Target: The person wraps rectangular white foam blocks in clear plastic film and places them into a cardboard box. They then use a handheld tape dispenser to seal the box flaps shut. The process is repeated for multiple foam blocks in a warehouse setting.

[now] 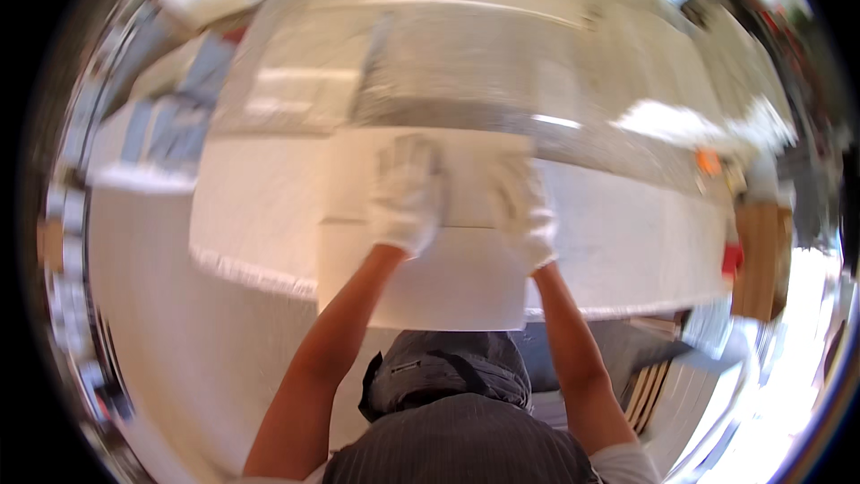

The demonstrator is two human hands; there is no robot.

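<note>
We've got a pale sheet point(448, 273), prob. card or thin board, lying flat on the near edge of the bench point(260, 215), directly in front of us. A line runs across it approx. midway; can't tell if that's a fold or two pcs. meeting.

Our L hand point(408, 197), in a white glove, is palm down on the upper half, fingers out straight & apart from the thumb, gripping nothing. Our R hand point(527, 206), same glove, is at the R edge; too blurred to tell if it's pinching that edge or just resting.

Handling-wise, we'd guess it's light & fairly stiff, w/ some give along the line. Face looks smooth, so gloves might slide if we press lightly. Corners & edges prob. dent easily, nothing worse. Best hold, we think: both side edges, one hand per side, close to the line so it doesn't sag there; flat palms are OK for steadying, not for lifting.

Behind it, clear sheeting point(457, 54) covers the far part of the bench, w/ bright glare on the R. Brown box point(761, 260) is off the bench's R end.
</note>
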